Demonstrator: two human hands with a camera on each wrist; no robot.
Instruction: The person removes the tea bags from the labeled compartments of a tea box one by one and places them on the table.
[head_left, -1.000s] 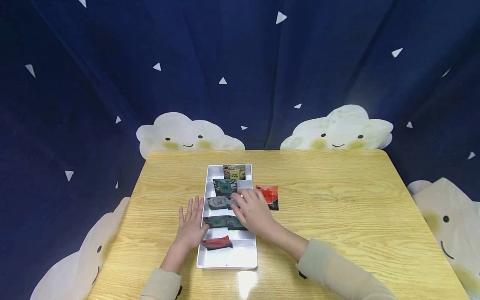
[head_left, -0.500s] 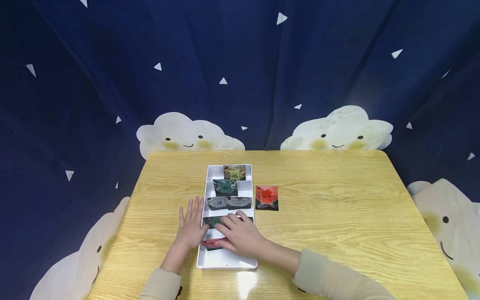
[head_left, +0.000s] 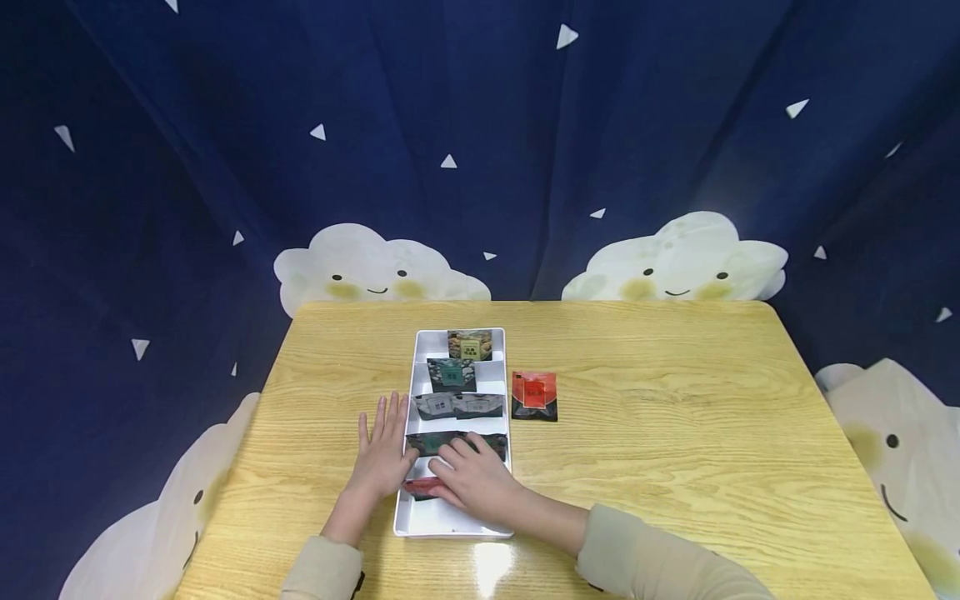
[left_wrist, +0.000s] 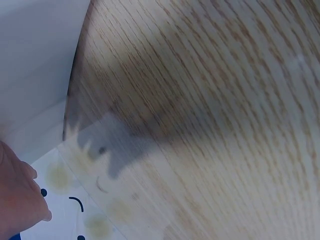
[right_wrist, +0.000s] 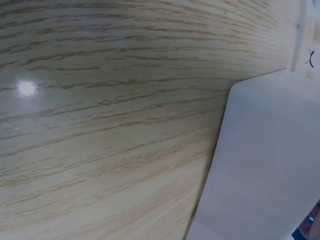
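A white compartment tray (head_left: 453,523) stands on the table, its rows holding flat printed sachets. My left hand (head_left: 381,458) lies beside its left wall with fingers straight and thumb over the rim; fingertips also show in the left wrist view. My right hand (head_left: 480,483) is over the front half of the tray, fingers slightly bent and spread at the dark green sachets (head_left: 427,443). Its thumb overlaps the red sachet (head_left: 417,488) in the front row. Behind are two grey sachets (head_left: 480,406), a green one (head_left: 452,376) and a brown-yellow one (head_left: 469,345).
A red and black sachet (head_left: 535,396) lies flat on the wooden table (head_left: 675,433), just right of the tray. A dark blue curtain (head_left: 510,167) with white clouds surrounds the table at the back and sides.
My right hand has come forward from the grey sachets to the dark green row, uncovering the grey pair and the loose red sachet. The left hand has stayed put.
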